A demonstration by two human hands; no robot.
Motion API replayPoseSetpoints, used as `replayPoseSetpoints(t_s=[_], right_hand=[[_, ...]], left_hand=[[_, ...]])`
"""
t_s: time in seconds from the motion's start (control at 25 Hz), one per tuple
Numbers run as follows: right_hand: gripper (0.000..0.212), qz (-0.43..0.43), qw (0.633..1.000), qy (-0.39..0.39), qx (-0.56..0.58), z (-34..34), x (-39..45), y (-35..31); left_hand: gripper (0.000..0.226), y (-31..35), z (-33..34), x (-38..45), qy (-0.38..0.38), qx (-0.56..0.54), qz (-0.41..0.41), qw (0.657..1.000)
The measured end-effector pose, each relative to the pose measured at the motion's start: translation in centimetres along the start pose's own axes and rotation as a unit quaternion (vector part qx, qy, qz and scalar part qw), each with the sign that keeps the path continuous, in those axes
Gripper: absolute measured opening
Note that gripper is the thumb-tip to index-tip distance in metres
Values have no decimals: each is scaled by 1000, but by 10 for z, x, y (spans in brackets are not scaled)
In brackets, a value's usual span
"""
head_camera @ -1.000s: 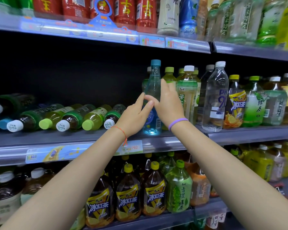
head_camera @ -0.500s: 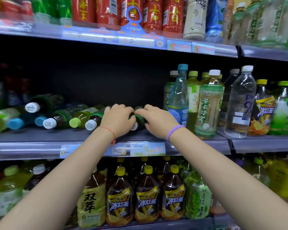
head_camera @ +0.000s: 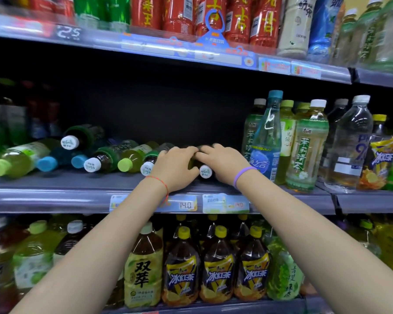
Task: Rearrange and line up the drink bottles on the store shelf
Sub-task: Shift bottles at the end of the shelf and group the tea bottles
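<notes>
Head view: both hands reach onto the middle shelf (head_camera: 55, 197), the one with price tags along its front edge. The left hand (head_camera: 175, 168) and the right hand (head_camera: 222, 164) lie side by side over a dark bottle (head_camera: 205, 171) that lies on its side, white cap pointing at the shelf's front edge. Both hands curl down over its body, so each grip looks closed on that same bottle, though the fingertips are hidden behind it and motion blur softens the knuckles.

To the left along the shelf, a row of toppled bottles (head_camera: 104, 158) lies cap-forward, with green, blue and white caps; one more sits stacked on top near the back. To the right, the standing bottles (head_camera: 309, 150) form an upright group near the shelf's right end, the blue-capped bottle (head_camera: 267, 141) at its left edge, just beside the right wrist.

Judging by its look, the held bottle is full, sealed plastic: moderately heavy, fairly stiff, round and smooth, so likely to roll while it lies flat and to slip under a loose hold. The labelled mid-body seems the best place to take it, with one hand near the shoulder below the cap to tip it upright. Nearby toppled bottles touch or nearly touch it, so lifting it could set them rolling toward the front edge.
</notes>
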State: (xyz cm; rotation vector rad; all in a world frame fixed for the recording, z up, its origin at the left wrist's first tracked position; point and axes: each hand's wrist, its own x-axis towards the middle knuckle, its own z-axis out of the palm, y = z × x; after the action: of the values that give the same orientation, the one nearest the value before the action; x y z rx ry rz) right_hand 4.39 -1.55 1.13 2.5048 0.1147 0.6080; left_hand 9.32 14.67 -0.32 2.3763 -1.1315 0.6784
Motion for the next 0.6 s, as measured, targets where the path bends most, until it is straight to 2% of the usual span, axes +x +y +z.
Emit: replayPoseSetpoints(t_s=[0.04,0.12,0.2,0.28,0.36,0.44,0.52,0.6], right_hand=[[54,4,1000,12,23,-1,-2,1],[41,53,988,47,139,-8,-6,3],[37,121,954,101,256,-18,-12,5],[41,181,919,162,311,-31,-15,6],[46,233,891,199,334,-45,-13,12],[48,271,878,205,338,-54,-10,21],[49,298,877,197,322,-58,-7,27],[55,318,884,190,286,-57,-3,31]], left_hand=[[48,0,-1,-1,-2,-5,2,1000],[51,-1,-2,-1,-3,-13,3,1000],[54,-2,-1,-1,-7,-12,-3,1000],[61,-1,-3,2,-26,-14,-5,1000],[66,3,-5,8,-36,-26,3,999],[72,14,-6,14,-29,-44,29,998],[77,28,-3,21,-31,-83,37,995],[75,41,4,28,-36,-104,6,994]])
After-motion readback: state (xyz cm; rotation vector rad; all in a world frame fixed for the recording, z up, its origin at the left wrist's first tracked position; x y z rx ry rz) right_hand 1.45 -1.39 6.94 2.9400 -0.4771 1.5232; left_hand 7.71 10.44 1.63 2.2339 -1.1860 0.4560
